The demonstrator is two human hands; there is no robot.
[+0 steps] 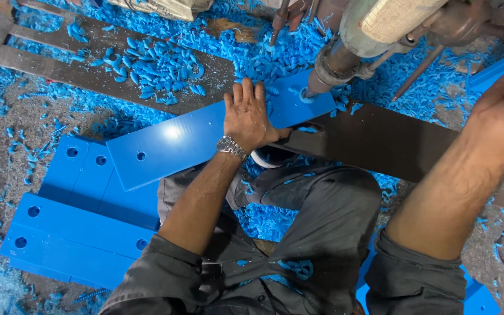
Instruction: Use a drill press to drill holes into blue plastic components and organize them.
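A workshop: heavy drill (345,52), blue plastic shavings (147,67) strewn over grimy floor (7,128).

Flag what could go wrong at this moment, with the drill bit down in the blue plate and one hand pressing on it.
1. The left hand lies flat on the blue plate, close to the drill; a slip could bring the fingers to the bit.
2. No clamp shows; the plate might spin or lift if the bit grabs.
3. Blue shavings cover the floor and might shift underfoot.
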